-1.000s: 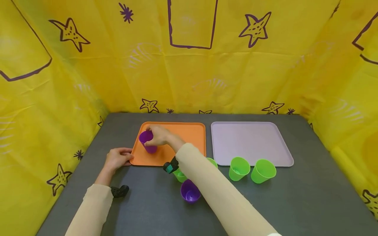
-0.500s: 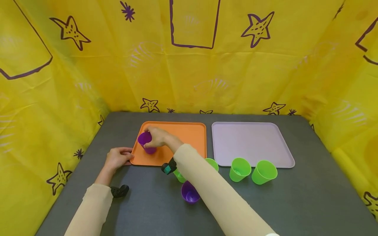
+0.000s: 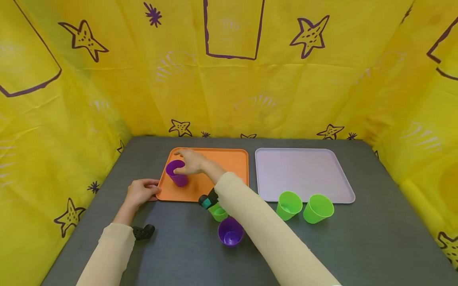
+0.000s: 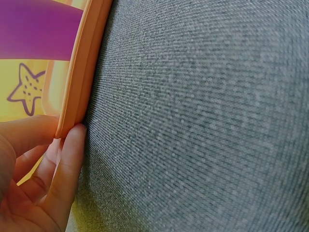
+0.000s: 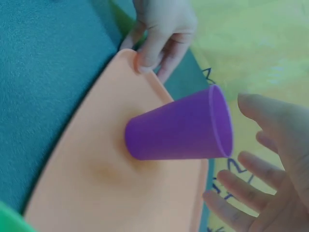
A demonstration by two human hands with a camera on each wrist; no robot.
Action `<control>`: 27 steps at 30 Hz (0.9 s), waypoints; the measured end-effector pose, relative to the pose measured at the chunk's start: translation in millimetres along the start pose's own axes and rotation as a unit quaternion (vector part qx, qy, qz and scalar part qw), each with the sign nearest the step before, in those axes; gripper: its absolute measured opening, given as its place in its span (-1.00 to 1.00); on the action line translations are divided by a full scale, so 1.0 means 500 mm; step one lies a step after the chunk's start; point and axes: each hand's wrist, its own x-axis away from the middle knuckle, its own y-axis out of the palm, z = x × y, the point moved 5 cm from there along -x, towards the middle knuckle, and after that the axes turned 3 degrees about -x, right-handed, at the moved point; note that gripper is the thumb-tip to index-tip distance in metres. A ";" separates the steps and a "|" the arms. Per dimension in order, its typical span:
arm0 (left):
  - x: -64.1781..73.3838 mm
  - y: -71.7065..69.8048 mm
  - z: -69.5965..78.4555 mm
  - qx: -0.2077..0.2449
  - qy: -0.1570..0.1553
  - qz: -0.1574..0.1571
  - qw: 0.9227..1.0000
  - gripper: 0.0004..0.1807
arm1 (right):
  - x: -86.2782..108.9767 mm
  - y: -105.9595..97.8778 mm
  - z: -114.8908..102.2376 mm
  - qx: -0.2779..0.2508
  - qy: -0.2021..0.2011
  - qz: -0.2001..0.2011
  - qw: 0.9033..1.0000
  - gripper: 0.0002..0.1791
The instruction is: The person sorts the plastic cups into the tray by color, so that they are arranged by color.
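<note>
Right hand (image 3: 192,162) has released cup (image 3: 178,178) on orange tray (image 3: 229,161), fingers apart; left hand (image 3: 140,192) pinches its edge, probably steadying it.

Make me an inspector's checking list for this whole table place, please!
Surface: dark grey table.
Job's things: purple cup upright on the orange tray; lilac tray; second purple cup on the table; at least three green cups, one partly behind the right arm.
Clutter: nothing seen.
Hands: left hand pinches the orange tray near its front left corner; right hand is spread beside the first purple cup's rim, not gripping it.
Cables: nothing seen.
Surroundings: yellow cloth with star drawings.
</note>
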 end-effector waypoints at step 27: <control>-0.004 -0.001 -0.002 -0.006 0.014 0.002 1.000 -0.53 | 0.143 -0.129 -0.010 0.037 -0.130 0.055 0.989 -0.45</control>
